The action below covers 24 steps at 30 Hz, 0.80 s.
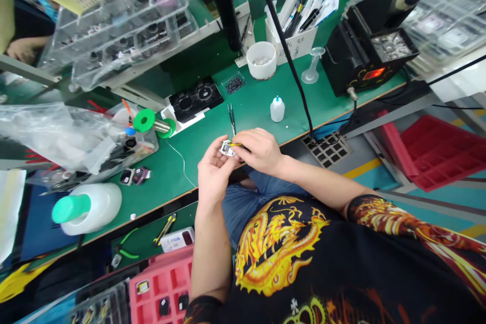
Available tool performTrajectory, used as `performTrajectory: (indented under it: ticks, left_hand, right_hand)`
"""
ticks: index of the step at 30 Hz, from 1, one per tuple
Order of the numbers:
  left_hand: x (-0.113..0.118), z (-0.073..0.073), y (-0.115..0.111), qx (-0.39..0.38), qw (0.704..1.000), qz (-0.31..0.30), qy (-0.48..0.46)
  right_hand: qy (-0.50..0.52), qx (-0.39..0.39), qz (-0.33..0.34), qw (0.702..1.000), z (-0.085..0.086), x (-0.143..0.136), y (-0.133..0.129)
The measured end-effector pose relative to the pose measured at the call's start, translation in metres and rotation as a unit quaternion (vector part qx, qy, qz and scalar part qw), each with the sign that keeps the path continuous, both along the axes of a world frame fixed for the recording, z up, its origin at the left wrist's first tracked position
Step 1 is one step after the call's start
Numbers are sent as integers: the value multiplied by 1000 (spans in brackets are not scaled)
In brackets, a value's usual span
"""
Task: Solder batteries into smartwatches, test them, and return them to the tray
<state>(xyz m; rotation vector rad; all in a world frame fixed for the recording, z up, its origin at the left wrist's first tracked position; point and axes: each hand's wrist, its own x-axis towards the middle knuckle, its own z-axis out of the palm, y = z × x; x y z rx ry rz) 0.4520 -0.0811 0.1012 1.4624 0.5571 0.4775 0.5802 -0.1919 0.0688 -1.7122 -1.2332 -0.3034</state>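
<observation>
By the worktop's [252,106] near edge, the left hand [215,168] grips a small white device [227,148]; the right hand [261,149], just beside it, pinches a thin yellow tool [236,144] pointing leftward at the device, whose long axis I can't tell.

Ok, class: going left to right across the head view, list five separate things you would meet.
Teal-capped white bottle, green spool, small white piece being handled, blue-tipped bottle, black station.

On the green table [253,102] stands one small bottle [277,110] with blue tip [277,98]; behind it I see a white cup [263,71] beside a box [299,46] of syringes [290,2].
</observation>
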Motion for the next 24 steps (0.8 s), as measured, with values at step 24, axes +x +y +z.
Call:
performTrajectory:
  ticks: [24]
  left_hand:
    - [-2,-4,2,-113,991,32,-56]
  right_hand:
    - [-63,18,55,996,5,4,-4]
